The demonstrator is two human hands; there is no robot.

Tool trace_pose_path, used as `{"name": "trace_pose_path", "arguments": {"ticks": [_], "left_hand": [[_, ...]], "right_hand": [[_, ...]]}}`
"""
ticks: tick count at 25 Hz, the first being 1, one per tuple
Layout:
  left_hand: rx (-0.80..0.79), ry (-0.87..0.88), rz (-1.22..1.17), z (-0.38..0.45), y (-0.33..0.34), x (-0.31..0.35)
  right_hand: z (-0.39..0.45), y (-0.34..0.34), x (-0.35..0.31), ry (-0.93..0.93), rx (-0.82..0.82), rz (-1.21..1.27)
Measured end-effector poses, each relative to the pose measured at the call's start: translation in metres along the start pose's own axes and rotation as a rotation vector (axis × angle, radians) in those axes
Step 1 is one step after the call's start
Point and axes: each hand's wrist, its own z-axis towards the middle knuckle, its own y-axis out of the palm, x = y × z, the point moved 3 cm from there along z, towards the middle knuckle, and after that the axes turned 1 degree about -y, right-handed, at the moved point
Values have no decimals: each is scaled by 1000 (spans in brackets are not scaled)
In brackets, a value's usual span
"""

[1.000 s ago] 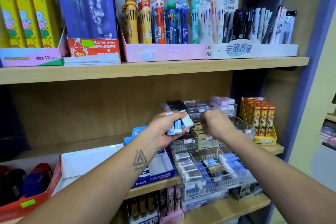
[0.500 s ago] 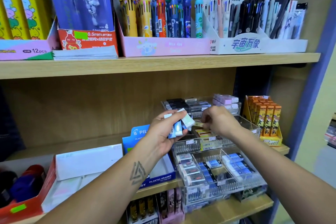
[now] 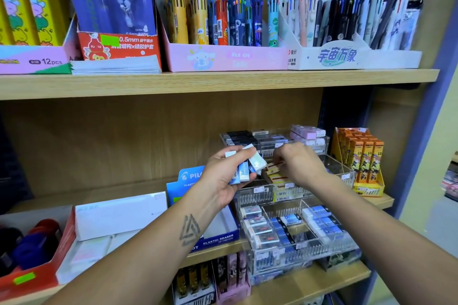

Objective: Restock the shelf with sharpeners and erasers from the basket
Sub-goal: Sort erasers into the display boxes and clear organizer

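My left hand (image 3: pixel 221 182) grips a bunch of several small erasers (image 3: pixel 244 168) in blue-and-white sleeves, held upright just left of a clear acrylic tiered organizer (image 3: pixel 347 177) on the middle shelf. My right hand (image 3: pixel 301 166) reaches into the organizer's middle tier with its back toward me. Its curled fingertips sit over a row of orange-and-white erasers (image 3: pixel 276 174); what they hold, if anything, is hidden. The lower tier holds rows of blue-and-white erasers (image 3: pixel 322 226). No basket or sharpeners are in view.
A blue Pilot eraser box (image 3: pixel 218 239) stands left of the organizer, beside a white box (image 3: pixel 119 215) and a red tray (image 3: pixel 37 277). Orange lead packs (image 3: pixel 361 156) stand at the right. The shelf above (image 3: pixel 223 82) carries pen displays.
The view has shifted slightly downward and closer. Both hands stay at the organizer; my right hand's fingers have moved a little over the orange-and-white erasers.
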Motion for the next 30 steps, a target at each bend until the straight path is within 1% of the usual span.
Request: {"name": "trace_pose_path", "arguments": {"ticks": [3,5,9,12,17,22,27,30], "left_hand": [[3,-1,5,-1,-1,0],[6,-3,8,-1,-1,0],[7,-10,4,-2,-1,1],[6,-9,6,-2,0,2],[23,-10,2,-1,-1,2],[66,-16,-90,2,-5,1],[62,-5,-66,2,-2,1],[56,2,-57,2,-1,0]], "right_hand": [[6,0,3,-80,-118,-16],[12,-2,9,-101,-179,5],[18,-13,17,-9,-114,183],[14,-7,13,12,-124,239],[9,-3,9,23,-88,150],[5,-5,5,2,-97,92],[1,-2,-4,-20,-94,-73],[0,0,-3,-10,-124,-94]]}}
